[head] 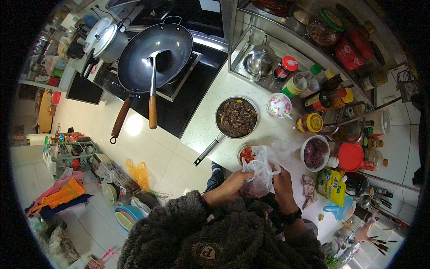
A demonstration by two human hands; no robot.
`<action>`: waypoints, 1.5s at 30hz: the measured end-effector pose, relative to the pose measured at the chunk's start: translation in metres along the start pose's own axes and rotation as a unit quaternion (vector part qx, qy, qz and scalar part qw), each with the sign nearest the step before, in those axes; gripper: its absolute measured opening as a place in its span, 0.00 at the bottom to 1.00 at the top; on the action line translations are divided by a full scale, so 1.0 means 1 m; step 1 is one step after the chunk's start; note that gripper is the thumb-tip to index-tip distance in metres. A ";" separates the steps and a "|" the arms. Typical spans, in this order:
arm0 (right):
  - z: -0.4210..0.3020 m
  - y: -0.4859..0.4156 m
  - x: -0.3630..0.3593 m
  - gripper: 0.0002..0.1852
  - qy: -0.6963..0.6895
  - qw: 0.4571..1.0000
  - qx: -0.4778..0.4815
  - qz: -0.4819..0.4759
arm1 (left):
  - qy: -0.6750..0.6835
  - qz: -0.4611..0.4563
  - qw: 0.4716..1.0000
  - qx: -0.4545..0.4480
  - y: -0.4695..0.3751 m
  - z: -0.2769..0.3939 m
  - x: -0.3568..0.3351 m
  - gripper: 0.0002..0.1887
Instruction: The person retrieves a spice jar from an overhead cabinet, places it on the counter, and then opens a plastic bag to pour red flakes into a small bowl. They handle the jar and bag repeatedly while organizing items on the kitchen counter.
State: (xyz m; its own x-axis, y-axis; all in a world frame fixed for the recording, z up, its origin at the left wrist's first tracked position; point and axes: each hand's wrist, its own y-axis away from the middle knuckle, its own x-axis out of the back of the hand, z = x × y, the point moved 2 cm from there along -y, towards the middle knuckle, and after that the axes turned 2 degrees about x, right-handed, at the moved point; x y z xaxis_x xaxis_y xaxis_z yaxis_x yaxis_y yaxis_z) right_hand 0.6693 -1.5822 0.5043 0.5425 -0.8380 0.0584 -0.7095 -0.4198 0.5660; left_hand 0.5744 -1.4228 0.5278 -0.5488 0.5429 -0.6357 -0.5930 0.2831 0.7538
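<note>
A translucent white plastic bag (260, 171) is held close to my body, at the counter's front edge. My left hand (231, 186) pinches its left side and my right hand (284, 188) grips its right side near the rim. Something pale pinkish shows through the bag; I cannot tell what. Just beyond the bag, partly hidden by it, stands a small bowl of chopped red chili (247, 154). Farther out is a saucepan (205, 154) full of dark brown chopped pieces, probably meat (237, 117). Another crumpled clear bag (285, 146) lies to the right.
At the left, a wok (156, 72) with a metal spatula (153, 101) in it sits on the black cooktop (188, 114), beside a pressure cooker (109, 42). A white bowl of dark red meat (306, 156), a floral lidded jar (280, 105) and several bottles (317, 101) line the right.
</note>
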 end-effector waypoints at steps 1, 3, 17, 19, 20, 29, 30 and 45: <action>-0.001 0.001 0.002 0.24 -0.006 1.000 0.018 0.000 | 0.009 -0.008 1.000 0.000 -0.001 -0.001 0.001 0.24; -0.004 0.004 0.005 0.25 -0.017 0.999 0.045 -0.001 | 0.026 -0.016 1.000 0.007 -0.004 -0.003 0.004 0.24; -0.007 0.004 -0.006 0.19 -0.178 0.983 -0.045 -0.004 | 0.042 -0.030 0.998 -0.020 -0.009 -0.011 0.012 0.26; -0.007 0.004 -0.007 0.19 -0.202 0.978 -0.047 0.006 | 0.046 -0.015 0.998 -0.031 -0.011 -0.012 0.012 0.26; -0.007 0.004 -0.008 0.20 -0.222 0.974 -0.047 0.016 | 0.050 -0.008 0.998 -0.034 -0.011 -0.013 0.012 0.26; -0.010 0.005 -0.008 0.24 -0.076 0.992 0.024 -0.098 | 0.004 0.003 0.998 -0.060 -0.004 -0.006 0.007 0.26; -0.011 0.006 -0.008 0.24 -0.059 0.991 0.038 -0.110 | 0.008 0.006 0.998 -0.054 -0.004 -0.006 0.008 0.26; -0.003 0.005 -0.011 0.25 -0.052 0.993 0.059 -0.084 | 0.005 0.007 0.996 -0.094 -0.007 -0.016 0.014 0.27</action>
State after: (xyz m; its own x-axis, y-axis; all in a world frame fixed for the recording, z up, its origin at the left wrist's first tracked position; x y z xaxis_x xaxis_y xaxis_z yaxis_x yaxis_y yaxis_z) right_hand 0.6612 -1.5743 0.5094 0.6123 -0.7819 -0.1166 -0.6641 -0.5888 0.4607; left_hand 0.5609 -1.4299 0.5112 -0.5627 0.5378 -0.6279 -0.6847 0.1225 0.7185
